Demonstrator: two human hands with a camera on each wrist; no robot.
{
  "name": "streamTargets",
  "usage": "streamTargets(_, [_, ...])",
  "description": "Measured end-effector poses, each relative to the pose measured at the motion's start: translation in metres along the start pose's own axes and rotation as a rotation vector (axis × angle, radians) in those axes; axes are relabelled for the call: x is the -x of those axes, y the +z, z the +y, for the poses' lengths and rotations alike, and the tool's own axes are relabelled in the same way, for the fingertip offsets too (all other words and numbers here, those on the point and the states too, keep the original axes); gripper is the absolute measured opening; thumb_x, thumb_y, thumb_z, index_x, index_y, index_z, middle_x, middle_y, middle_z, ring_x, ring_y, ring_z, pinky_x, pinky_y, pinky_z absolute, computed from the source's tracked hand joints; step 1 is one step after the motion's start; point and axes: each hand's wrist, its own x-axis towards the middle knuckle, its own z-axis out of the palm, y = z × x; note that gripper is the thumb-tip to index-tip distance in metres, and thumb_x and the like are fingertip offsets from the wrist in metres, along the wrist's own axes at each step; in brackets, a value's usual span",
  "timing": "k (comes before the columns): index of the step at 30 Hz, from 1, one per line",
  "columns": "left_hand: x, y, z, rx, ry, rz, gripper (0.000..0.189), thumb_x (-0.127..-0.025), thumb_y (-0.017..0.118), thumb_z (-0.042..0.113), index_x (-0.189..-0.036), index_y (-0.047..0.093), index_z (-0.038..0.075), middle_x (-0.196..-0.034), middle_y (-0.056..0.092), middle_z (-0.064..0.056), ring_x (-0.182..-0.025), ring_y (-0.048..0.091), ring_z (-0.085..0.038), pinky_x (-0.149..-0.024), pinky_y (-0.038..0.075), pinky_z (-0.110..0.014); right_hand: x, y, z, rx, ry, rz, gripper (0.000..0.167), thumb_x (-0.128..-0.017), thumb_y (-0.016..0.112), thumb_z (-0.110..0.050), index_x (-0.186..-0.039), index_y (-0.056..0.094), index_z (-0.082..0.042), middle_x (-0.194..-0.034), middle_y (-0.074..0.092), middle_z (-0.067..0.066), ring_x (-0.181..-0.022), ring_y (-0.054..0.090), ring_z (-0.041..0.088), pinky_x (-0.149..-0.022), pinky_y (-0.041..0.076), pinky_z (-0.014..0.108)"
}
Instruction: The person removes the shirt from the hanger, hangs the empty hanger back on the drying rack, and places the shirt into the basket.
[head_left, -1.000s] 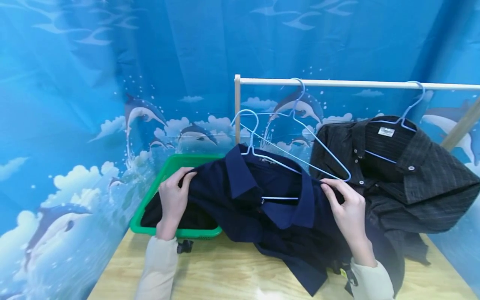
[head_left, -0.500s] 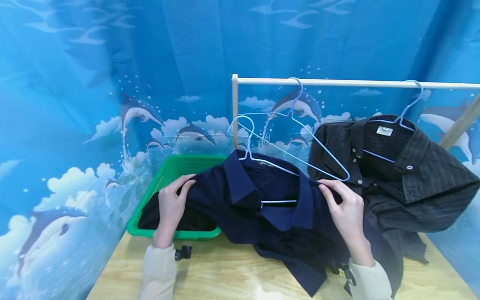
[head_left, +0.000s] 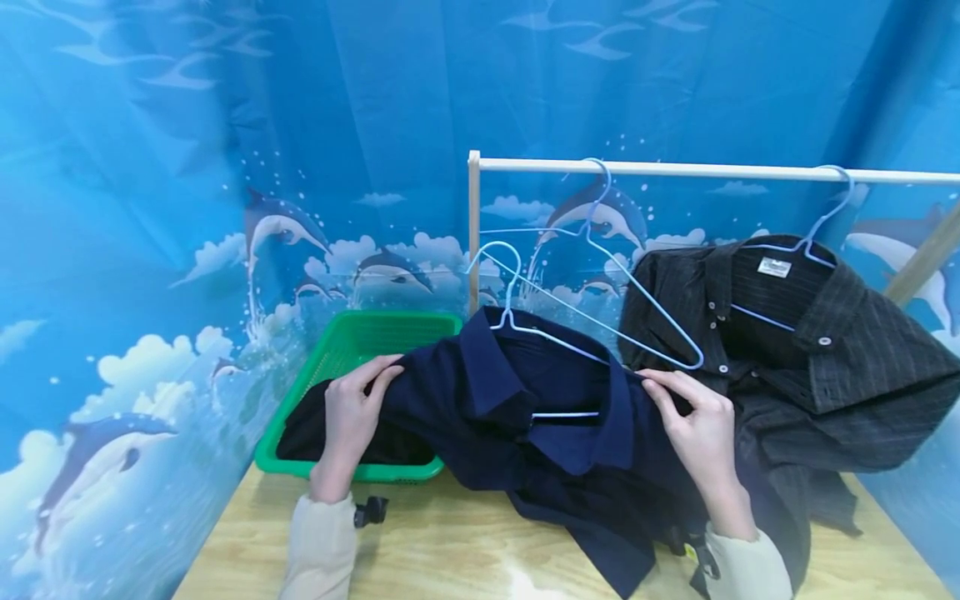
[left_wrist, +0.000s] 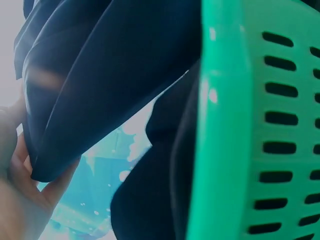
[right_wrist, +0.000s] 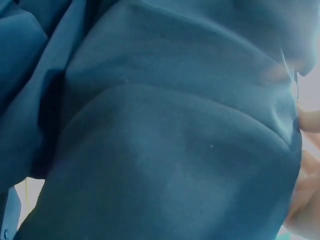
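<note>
A navy collared shirt (head_left: 480, 433) hangs spread between my two hands, its lower part over the wooden table. Inside its neck sits a light blue hanger (head_left: 512, 292), with the hook sticking up above the collar and the crossbar showing in the open front. My left hand (head_left: 354, 412) pinches the shirt's shoulder at the left, in front of the green basket. At the other shoulder, my right hand (head_left: 697, 425) pinches the cloth between thumb and fingers. The left wrist view shows the fingers (left_wrist: 60, 185) under a fold of navy cloth; navy cloth fills most of the right wrist view.
A green basket (head_left: 348, 473) with dark cloth in it stands on the wooden table (head_left: 442, 546) at left. From the white rail (head_left: 690, 169) hang a bare blue hanger (head_left: 637, 283), just behind the navy shirt, and a dark striped shirt (head_left: 870, 367) on a hanger at right.
The navy shirt and its hanger have sunk slightly, and both hands with them. Both hands keep their pinch on the shoulders.
</note>
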Motion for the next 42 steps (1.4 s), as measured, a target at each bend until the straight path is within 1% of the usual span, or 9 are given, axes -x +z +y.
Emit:
streamTargets(5, [-0.002,0.001,0.008,-0.082,0.066,0.014,0.016,-0.093,0.073,0.009,-0.107,0.079,0.012,-0.099,0.078,-0.005,-0.084,0.074,-0.024,-0.072,0.056,-0.037,0.000,-0.001,0.001,0.019,0.016,-0.002,0.021,-0.083,0.078,0.008,-0.099,0.081,-0.006,-0.092,0.077,0.010,-0.095,0.056,-0.022,-0.084,0.039,0.004])
streamTargets(8, [-0.002,0.002,0.013,-0.165,0.111,0.006,0.014,-0.094,0.072,0.013,-0.107,0.078,0.012,-0.093,0.077,-0.006,-0.080,0.073,-0.026,-0.067,0.057,-0.043,0.000,-0.001,0.001,0.035,0.014,0.003,0.020,-0.084,0.078,0.007,-0.098,0.081,-0.007,-0.091,0.077,0.009,-0.095,0.055,-0.023,-0.084,0.039,0.005])
streamTargets(14, [-0.002,0.004,0.018,-0.306,0.188,-0.059,0.012,-0.097,0.070,0.017,-0.105,0.076,0.010,-0.086,0.071,-0.006,-0.074,0.066,-0.026,-0.064,0.056,-0.041,0.002,0.000,0.004,0.083,0.016,-0.011,0.019,-0.085,0.077,0.004,-0.099,0.081,-0.008,-0.091,0.077,0.007,-0.097,0.053,-0.025,-0.084,0.037,0.005])
streamTargets(16, [-0.002,0.006,0.018,-0.315,0.203,-0.093,0.012,-0.098,0.069,0.017,-0.105,0.075,0.010,-0.087,0.070,-0.006,-0.076,0.065,-0.027,-0.069,0.056,-0.042,0.002,0.001,0.005,0.107,0.028,-0.024,0.018,-0.086,0.077,0.003,-0.099,0.080,-0.009,-0.092,0.077,0.007,-0.095,0.059,-0.017,-0.085,0.037,0.004])
streamTargets(21, [0.000,0.009,0.019,-0.324,0.215,-0.167,0.009,-0.098,0.068,0.015,-0.104,0.074,0.010,-0.087,0.066,-0.006,-0.080,0.063,-0.028,-0.079,0.052,-0.047,0.004,0.003,0.006,0.155,0.046,-0.051,0.016,-0.087,0.077,0.002,-0.098,0.079,-0.009,-0.093,0.077,0.006,-0.089,0.069,0.019,-0.082,0.037,0.006])
streamTargets(23, [0.000,0.010,0.020,-0.328,0.212,-0.179,0.008,-0.098,0.068,0.015,-0.103,0.073,0.011,-0.087,0.065,-0.005,-0.080,0.063,-0.029,-0.081,0.050,-0.048,0.004,0.003,0.007,0.161,0.045,-0.056,0.016,-0.087,0.077,0.002,-0.098,0.079,-0.009,-0.092,0.077,0.007,-0.088,0.070,0.024,-0.081,0.038,0.008])
streamTargets(29, [0.000,0.012,0.022,-0.310,0.215,-0.180,0.008,-0.099,0.067,0.014,-0.102,0.073,0.010,-0.086,0.065,-0.005,-0.081,0.062,-0.029,-0.080,0.047,-0.046,0.004,0.002,0.009,0.155,0.012,-0.048,0.018,-0.084,0.079,0.004,-0.097,0.080,-0.010,-0.088,0.076,0.005,-0.081,0.068,0.017,-0.074,0.041,0.016])
streamTargets(35, [0.002,0.020,0.029,-0.167,0.208,-0.159,0.008,-0.099,0.065,0.009,-0.101,0.072,0.007,-0.086,0.064,-0.005,-0.079,0.061,-0.026,-0.078,0.048,-0.042,0.002,0.000,0.008,0.113,-0.020,-0.027,0.021,-0.081,0.081,0.006,-0.095,0.081,-0.010,-0.081,0.075,0.003,-0.071,0.057,-0.002,-0.064,0.038,0.020])
streamTargets(42, [0.005,0.032,0.044,-0.046,0.207,-0.148,0.009,-0.100,0.063,0.007,-0.101,0.072,0.005,-0.089,0.066,-0.006,-0.080,0.062,-0.024,-0.076,0.050,-0.039,0.001,0.000,0.005,0.098,-0.045,-0.036,0.021,-0.079,0.082,0.006,-0.094,0.081,-0.010,-0.078,0.073,0.001,-0.063,0.049,-0.003,-0.057,0.034,0.022])
